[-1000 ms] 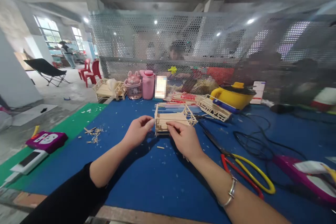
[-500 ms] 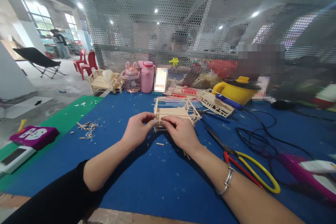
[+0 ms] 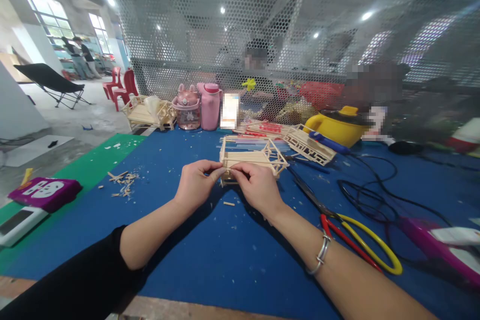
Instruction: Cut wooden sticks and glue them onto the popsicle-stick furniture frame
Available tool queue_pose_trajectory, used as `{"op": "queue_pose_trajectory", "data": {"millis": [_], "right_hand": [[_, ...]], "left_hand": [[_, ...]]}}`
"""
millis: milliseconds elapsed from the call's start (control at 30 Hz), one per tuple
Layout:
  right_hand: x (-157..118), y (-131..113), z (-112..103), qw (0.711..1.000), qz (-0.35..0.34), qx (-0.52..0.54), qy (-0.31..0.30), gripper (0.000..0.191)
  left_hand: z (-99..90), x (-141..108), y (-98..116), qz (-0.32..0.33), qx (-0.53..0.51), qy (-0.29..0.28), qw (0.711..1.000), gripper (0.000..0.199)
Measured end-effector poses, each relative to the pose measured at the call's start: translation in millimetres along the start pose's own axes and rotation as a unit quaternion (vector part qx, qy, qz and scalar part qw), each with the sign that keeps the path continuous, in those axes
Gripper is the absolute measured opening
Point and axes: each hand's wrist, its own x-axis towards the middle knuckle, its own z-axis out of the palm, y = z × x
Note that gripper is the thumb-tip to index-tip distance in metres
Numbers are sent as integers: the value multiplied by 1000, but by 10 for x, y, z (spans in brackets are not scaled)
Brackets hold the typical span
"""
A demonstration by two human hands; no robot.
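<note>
On the blue table covering stands a small model of pale wooden sticks (image 3: pixel 249 158), with a flat slatted floor and a frame of thin bars. My left hand (image 3: pixel 197 182) is closed in a pinch at its near left corner. Right beside it, my right hand (image 3: pixel 259 187) pinches the near edge with thumb and forefinger. The fingertips of both hands nearly meet and cover the piece between them. A short loose stick (image 3: pixel 229 204) lies on the covering just below the model.
Large scissors (image 3: pixel 326 212) with red and yellow handles lie to the right, near black cables (image 3: pixel 360 192). Wood scraps (image 3: pixel 123 182) are heaped at left. Behind are another stick model (image 3: pixel 150 112), a pink bottle (image 3: pixel 210 107), a yellow pot (image 3: pixel 341 127) and a mesh screen (image 3: pixel 187 35).
Both hands keep their pinch on the stick model, with barely any movement. The view has shifted slightly. In the far left background, a second person now shows beside the first.
</note>
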Motion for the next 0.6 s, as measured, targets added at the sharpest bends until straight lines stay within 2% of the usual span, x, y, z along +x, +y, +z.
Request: {"op": "queue_pose_trajectory", "data": {"millis": [167, 267, 333, 400, 467, 533, 600], "right_hand": [[7, -12, -19, 1000, -4, 3, -16, 16], [-37, -32, -102, 1000, -20, -11, -19, 19], [-85, -59, -214, 998, -42, -35, 1, 20], [-124, -90, -369, 994, -78, -63, 48, 18], [-139, -105, -541, 984, -100, -81, 124, 16], [-128, -79, -699, 972, -77, -76, 207, 16], [-102, -3, -823, 963, -35, -65, 259, 16]], "left_hand": [[-11, 7, 6, 14, 18, -2, 1000, 19], [-36, 17, 14, 6, -5, -44, 999, 23], [-52, 24, 14, -21, -48, -74, 996, 26], [-69, 37, 7, -57, -84, -76, 992, 29], [-87, 60, -9, -87, -99, -53, 990, 30], [-107, 91, -33, -111, -106, -32, 988, 31], [-124, 125, -63, -123, -108, -16, 986, 30]]}}
